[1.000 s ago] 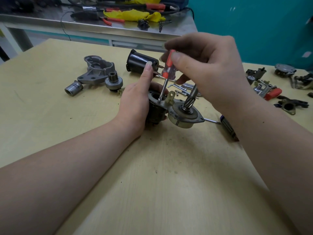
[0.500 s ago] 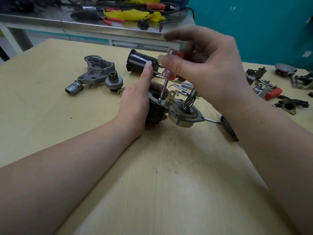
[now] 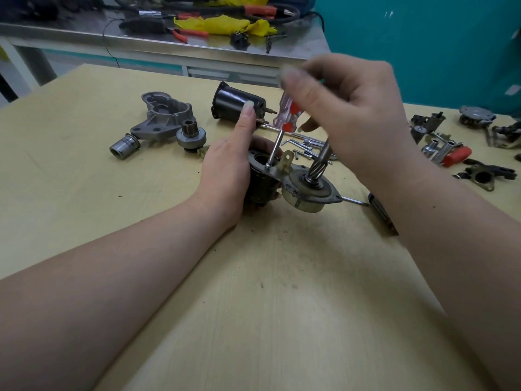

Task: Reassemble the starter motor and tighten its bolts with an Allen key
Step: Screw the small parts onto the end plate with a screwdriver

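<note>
Seemingly R hand [image 3: 346,114] pinching screwdriver [image 3: 286,117]

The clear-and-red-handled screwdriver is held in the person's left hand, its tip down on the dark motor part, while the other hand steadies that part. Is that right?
Not quite: the head view shows the right hand gripping the clear-and-red-handled screwdriver. Its tip is down on the dark motor part, and the left hand steadies that part.
</note>
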Motion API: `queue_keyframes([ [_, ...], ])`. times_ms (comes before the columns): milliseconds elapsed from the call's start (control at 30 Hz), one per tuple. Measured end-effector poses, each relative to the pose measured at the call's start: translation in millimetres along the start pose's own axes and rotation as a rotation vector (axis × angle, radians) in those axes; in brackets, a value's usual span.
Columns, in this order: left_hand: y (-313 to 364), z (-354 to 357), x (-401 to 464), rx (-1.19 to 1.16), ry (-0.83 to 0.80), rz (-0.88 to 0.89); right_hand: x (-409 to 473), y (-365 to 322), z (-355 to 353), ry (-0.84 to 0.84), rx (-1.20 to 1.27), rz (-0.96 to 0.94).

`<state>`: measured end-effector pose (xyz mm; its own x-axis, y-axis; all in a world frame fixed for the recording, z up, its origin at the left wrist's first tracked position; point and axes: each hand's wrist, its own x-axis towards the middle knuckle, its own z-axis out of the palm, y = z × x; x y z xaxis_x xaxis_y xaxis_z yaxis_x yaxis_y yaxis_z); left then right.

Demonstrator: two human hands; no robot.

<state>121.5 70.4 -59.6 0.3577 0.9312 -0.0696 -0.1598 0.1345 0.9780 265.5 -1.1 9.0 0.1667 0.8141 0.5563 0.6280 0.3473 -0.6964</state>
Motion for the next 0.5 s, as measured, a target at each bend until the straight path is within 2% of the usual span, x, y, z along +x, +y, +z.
queue_keyframes([
  [500, 0.1, 0.7, -1.0, -0.011, -0.007, 0.002, -1.5, 0.5, -3.1, -0.056, 0.072, -0.026],
])
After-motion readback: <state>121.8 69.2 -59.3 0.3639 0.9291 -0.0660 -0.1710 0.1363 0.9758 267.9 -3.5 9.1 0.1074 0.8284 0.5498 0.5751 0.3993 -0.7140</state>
